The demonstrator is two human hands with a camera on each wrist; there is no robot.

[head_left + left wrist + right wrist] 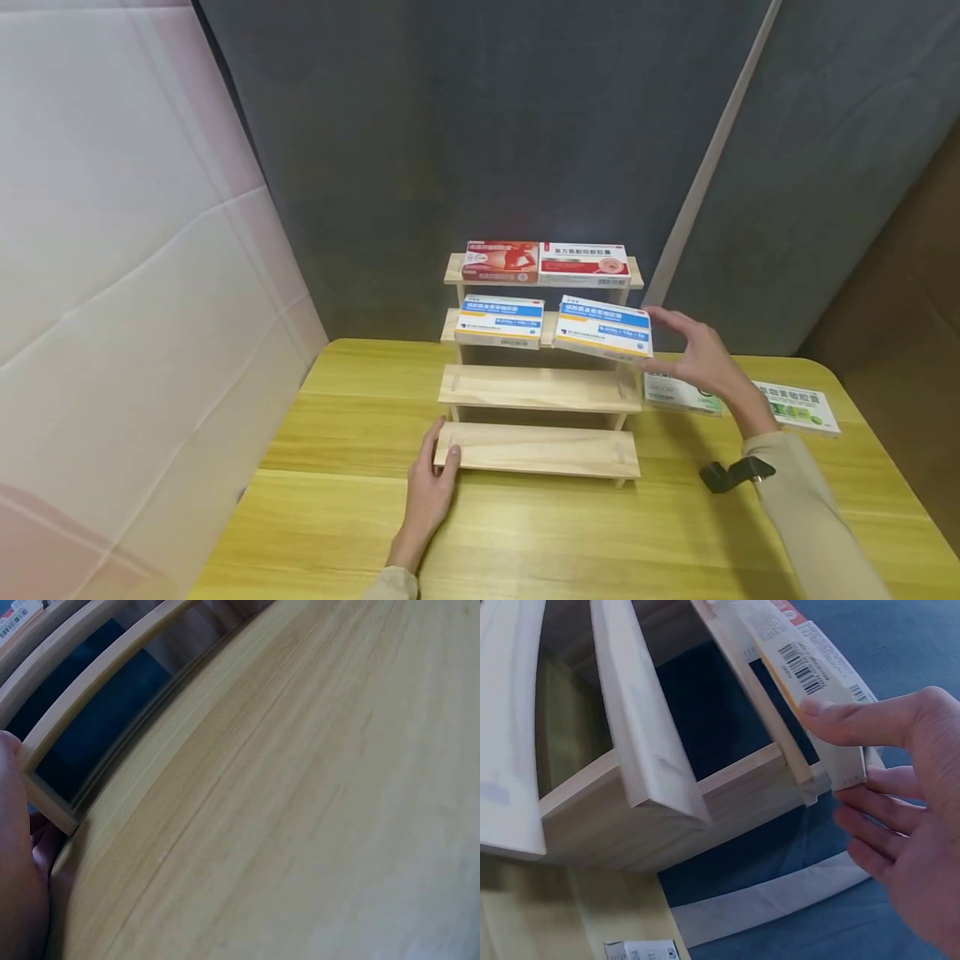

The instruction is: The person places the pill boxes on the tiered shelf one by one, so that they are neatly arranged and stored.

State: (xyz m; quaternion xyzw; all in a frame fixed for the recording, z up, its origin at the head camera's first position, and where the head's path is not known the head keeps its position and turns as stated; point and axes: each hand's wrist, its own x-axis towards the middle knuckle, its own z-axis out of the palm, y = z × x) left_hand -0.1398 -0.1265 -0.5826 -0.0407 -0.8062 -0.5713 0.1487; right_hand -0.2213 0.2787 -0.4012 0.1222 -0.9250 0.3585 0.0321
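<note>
Left hand (429, 492) grips the wooden rack (540, 450) at its front left corner | blue-and-white box (498, 321) lies on the second tier (448, 328) from the top | right hand (701, 357) pinches a matching box (602, 327) by its right end, askew, just beside the first | I'd square it to its neighbour, rack held firm, before letting go

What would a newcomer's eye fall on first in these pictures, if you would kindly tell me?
It would probably fall on the slightly askew blue-and-white box that the right hand grips at the right end of the second step down on the wooden rack. Above it, a mostly red box and a red-and-white box sit side by side on the top step, while the left hand holds the bottom step at its left end.
</note>
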